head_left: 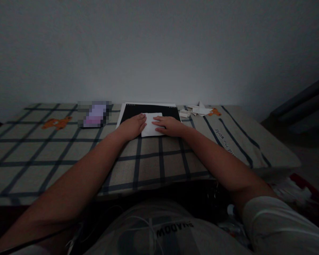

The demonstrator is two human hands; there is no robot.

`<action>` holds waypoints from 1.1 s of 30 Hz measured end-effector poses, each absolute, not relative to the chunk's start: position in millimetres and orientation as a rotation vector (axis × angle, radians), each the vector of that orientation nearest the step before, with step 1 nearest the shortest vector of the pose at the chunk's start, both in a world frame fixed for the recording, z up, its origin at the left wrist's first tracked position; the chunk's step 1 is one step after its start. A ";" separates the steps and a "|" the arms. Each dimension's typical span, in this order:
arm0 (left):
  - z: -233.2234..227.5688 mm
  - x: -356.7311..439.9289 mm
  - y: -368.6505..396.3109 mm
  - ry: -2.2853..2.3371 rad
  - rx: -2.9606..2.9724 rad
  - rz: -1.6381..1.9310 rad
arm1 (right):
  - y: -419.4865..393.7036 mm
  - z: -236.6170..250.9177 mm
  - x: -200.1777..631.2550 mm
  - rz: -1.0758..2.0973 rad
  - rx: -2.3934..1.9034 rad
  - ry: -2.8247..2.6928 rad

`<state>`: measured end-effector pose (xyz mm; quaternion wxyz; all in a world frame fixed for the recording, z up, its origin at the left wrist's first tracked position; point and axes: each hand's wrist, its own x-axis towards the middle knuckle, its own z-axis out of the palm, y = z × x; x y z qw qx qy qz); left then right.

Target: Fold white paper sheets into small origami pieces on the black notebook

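Observation:
A white square of paper [149, 124] lies flat on a black sheet [138, 109] with a pale border. My left hand [133, 126] rests at the paper's left edge, fingertips touching it and palm down. From the other side my right hand [169, 126] lies on the paper's right part, its fingers stretched and spread apart. Neither hand grips anything. Whether the paper is folded into layers I cannot tell.
A phone [95, 115], partly blurred out, lies to the left on the checked tablecloth [69, 148]. Folded white paper pieces [200, 109] sit to the right of the black sheet. A wall [159, 53] rises behind the table.

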<state>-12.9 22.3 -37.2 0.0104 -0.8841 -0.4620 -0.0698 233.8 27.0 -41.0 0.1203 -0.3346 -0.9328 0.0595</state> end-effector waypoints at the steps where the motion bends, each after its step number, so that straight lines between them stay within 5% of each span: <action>1: -37.4 -12.7 22.6 -1.445 -2.760 -0.222 | 27.1 -40.9 234.2 0.173 -0.977 -2.725; 33: -36.5 -4.0 25.1 -1.424 -2.737 -0.162 | 24.9 -34.3 236.3 0.133 -1.066 -2.734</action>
